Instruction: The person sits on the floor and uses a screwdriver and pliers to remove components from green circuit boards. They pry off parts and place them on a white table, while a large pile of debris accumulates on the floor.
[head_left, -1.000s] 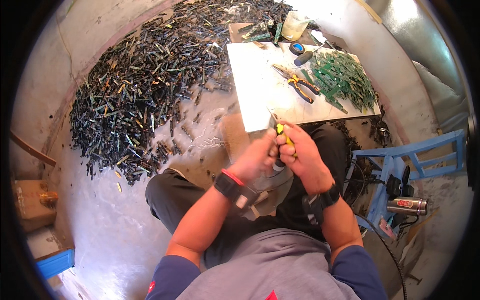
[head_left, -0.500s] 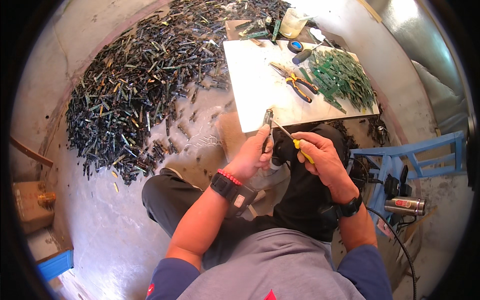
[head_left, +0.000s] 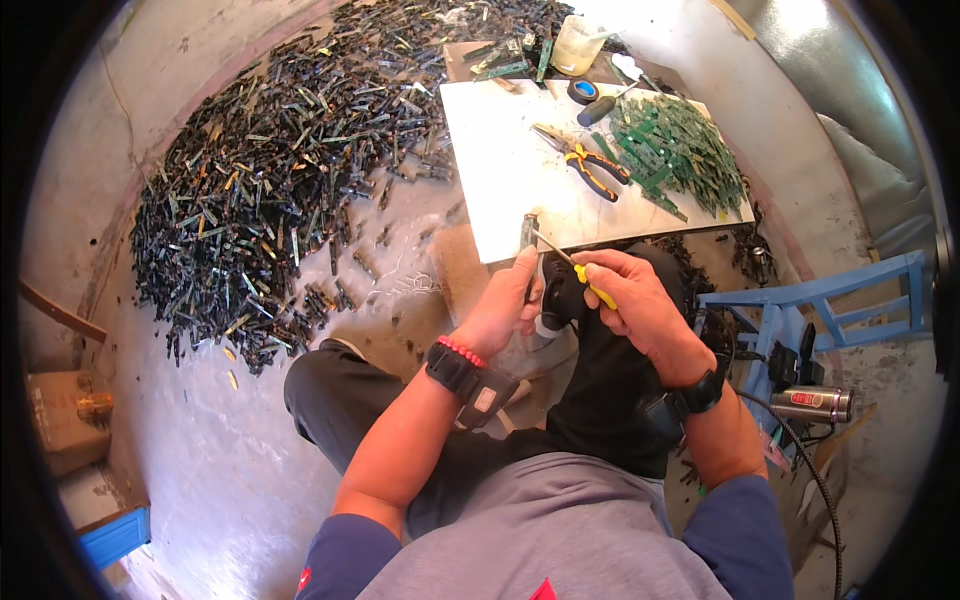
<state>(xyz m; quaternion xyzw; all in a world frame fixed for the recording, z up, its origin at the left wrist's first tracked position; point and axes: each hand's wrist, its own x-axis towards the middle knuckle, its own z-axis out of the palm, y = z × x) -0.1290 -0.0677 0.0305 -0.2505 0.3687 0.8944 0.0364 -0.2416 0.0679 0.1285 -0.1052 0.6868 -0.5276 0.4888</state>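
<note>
Gripped in my left hand (head_left: 507, 300) is a small dark strip (head_left: 529, 229), its upper end sticking up past the thumb over the near edge of the white board (head_left: 490, 170). My right hand (head_left: 635, 302) is closed on the yellow handle of a screwdriver (head_left: 594, 286). The thin metal shaft points up and left, its tip at the side of the strip; whether it touches is too small to tell. Pliers (head_left: 596, 170) with orange and black handles lie on the board. Beside them spreads a pile of green circuit-board strips (head_left: 680, 155).
A large heap of dark strips (head_left: 270, 200) covers the floor at left. Behind the board stands a cloudy plastic cup (head_left: 578, 46); a black tape roll (head_left: 584, 91) and another screwdriver (head_left: 597, 111) lie near it. At right are a blue stool frame (head_left: 840, 300) and a metal flask (head_left: 815, 404).
My right hand has shifted slightly up and left with the screwdriver, which now lies at a flatter angle. My left hand keeps its hold on the strip. The whole view has moved a little.
</note>
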